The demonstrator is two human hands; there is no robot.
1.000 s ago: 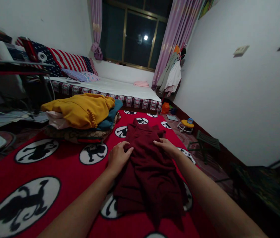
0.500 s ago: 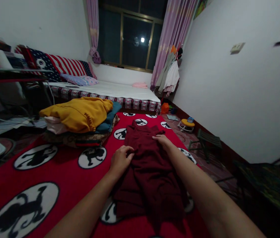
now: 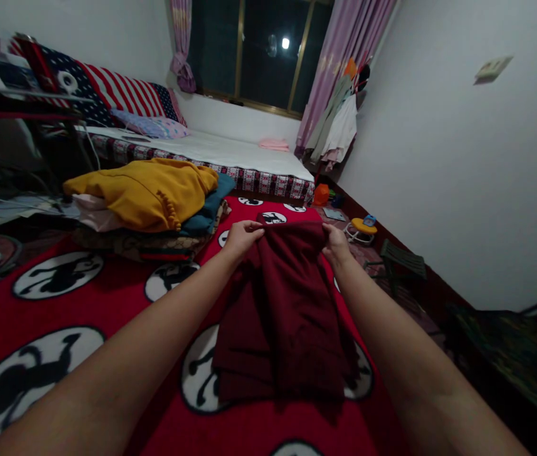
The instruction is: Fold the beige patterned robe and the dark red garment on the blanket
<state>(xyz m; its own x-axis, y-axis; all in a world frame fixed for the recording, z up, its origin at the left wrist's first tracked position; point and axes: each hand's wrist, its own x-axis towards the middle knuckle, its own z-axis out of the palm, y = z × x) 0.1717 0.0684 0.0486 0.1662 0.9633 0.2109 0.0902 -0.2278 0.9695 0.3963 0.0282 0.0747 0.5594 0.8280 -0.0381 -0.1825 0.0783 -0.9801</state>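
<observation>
A dark maroon garment (image 3: 292, 304) lies lengthwise on a red blanket (image 3: 164, 354) printed with black figures in white ovals. Its far edge is lifted off the blanket, stretched between my two hands. My left hand (image 3: 244, 239) pinches the left corner of that edge. At the right corner my right hand (image 3: 336, 244) grips the cloth, fingers closed. The near part of the garment rests on the blanket in folds. Whether it is a shirt or another piece I cannot tell.
A pile of folded clothes topped by a mustard yellow garment (image 3: 149, 190) sits at the left. Behind is a bed (image 3: 230, 149) below a window. Along the right wall stand a yellow-topped stool (image 3: 363, 227) and a dark folding stool (image 3: 401, 258). A cluttered table (image 3: 21, 104) is far left.
Both hands have moved forward and taken hold of the maroon garment's far edge, raising it off the blanket. Before, they rested at its sides. The camera view has tilted down a little.
</observation>
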